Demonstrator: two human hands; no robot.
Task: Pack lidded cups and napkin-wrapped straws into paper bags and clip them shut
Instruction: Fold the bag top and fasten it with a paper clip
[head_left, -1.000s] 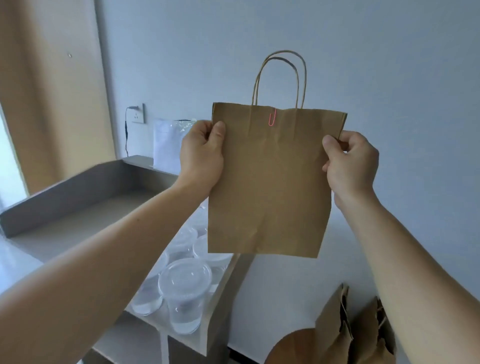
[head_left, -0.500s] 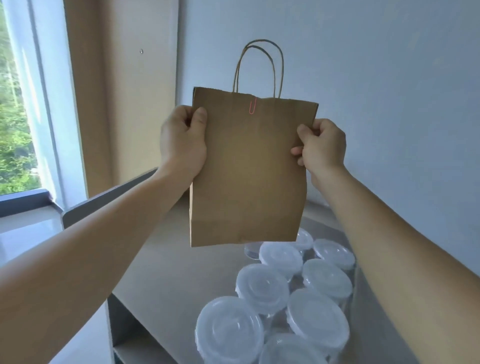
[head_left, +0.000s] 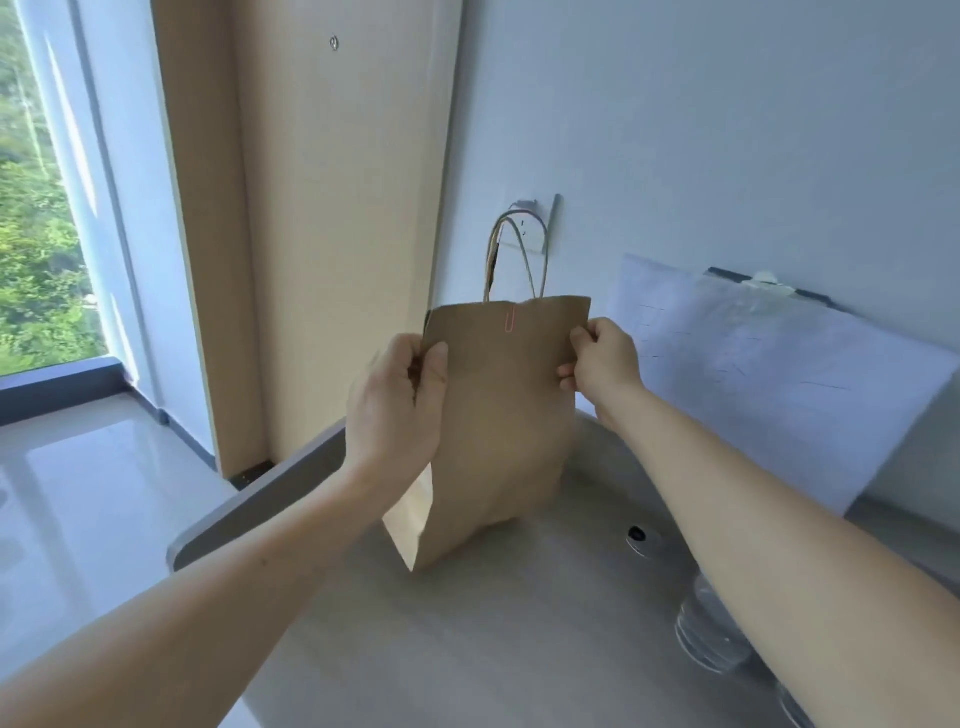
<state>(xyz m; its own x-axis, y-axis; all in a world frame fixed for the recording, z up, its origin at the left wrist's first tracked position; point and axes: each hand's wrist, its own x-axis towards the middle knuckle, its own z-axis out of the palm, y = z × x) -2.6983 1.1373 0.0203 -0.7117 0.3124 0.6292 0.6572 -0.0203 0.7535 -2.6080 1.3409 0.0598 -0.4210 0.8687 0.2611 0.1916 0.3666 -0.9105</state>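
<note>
Hands hold a brown paper bag (head_left: 504, 415) upright in the middle of the frame, over a grey desk top (head_left: 519, 634). The left hand (head_left: 395, 410) pinches the bag's left edge just below the mouth, thumb flat on the front face and the other fingers out of sight behind the paper. The right hand (head_left: 602, 364) grips the right edge at about the same height, thumb on the front and fingers curled round the side. The mouth is pressed flat, and a pink paper clip (head_left: 510, 318) sits over the top edge near its middle. Two twine handles (head_left: 519, 249) stand up above the mouth. The bag's lower left corner hangs close to the desk; whether it touches cannot be told.

At the lower right, a clear plastic cup (head_left: 711, 634) stands on the desk, partly hidden behind the right forearm. A round cable hole (head_left: 641, 538) lies in the desk surface just above it. A white plastic packet (head_left: 779, 374) leans against the pale wall at the right. A wall socket (head_left: 535, 228) shows behind the handles. A tan wooden panel (head_left: 322, 208) fills the upper centre, with a window (head_left: 41, 208) showing green trees at the left edge.
</note>
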